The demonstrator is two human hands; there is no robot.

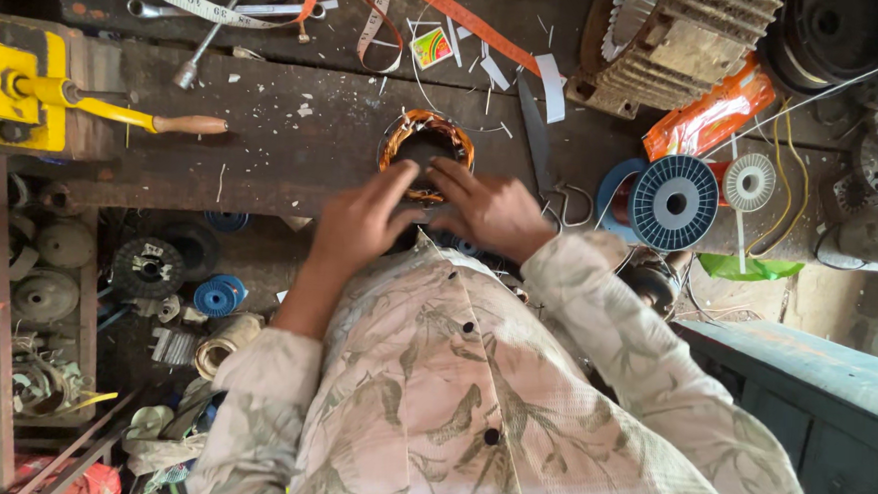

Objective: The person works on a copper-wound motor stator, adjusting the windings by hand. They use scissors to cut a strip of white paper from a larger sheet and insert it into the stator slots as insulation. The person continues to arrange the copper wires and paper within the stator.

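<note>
At the far left of the wooden workbench point(293, 159) sits a yellow hand-cranked machine point(12, 84); its crank handle point(165, 122), ending in a wooden grip, extends rightward along the bench top. Behind it lie a measuring tape point(196, 6) and a metal wrench point(210, 30). Below the bench edge, on the left, a blue spool point(218, 296) and a dark round part point(148, 265) rest among scrap.

The left hand point(365, 223) lies at the near edge of the bench, fingers extended forward and slightly spread, fingertips touching the near left side of the copper coil ring point(426, 144). The ring sits flat on the bench, directly ahead of both hands, its copper windings encircling a dark centre. The right hand point(491, 212) rests just beside the left, fingers likewise extended, touching the ring's near right side. Neither hand is closed around the ring; whether either pinches a wire cannot be determined, since the fingers cover the near rim. The near part of the ring is hidden by both hands.

To the right of the right hand, a dark blade point(537, 132) lies across the bench. Farther right stands a blue wire reel point(674, 202), with a smaller white reel point(750, 182) beside it. Behind these lie an orange packet point(711, 116) and a finned motor housing point(670, 39). A dark green cabinet point(812, 397) occupies the lower right.
</note>
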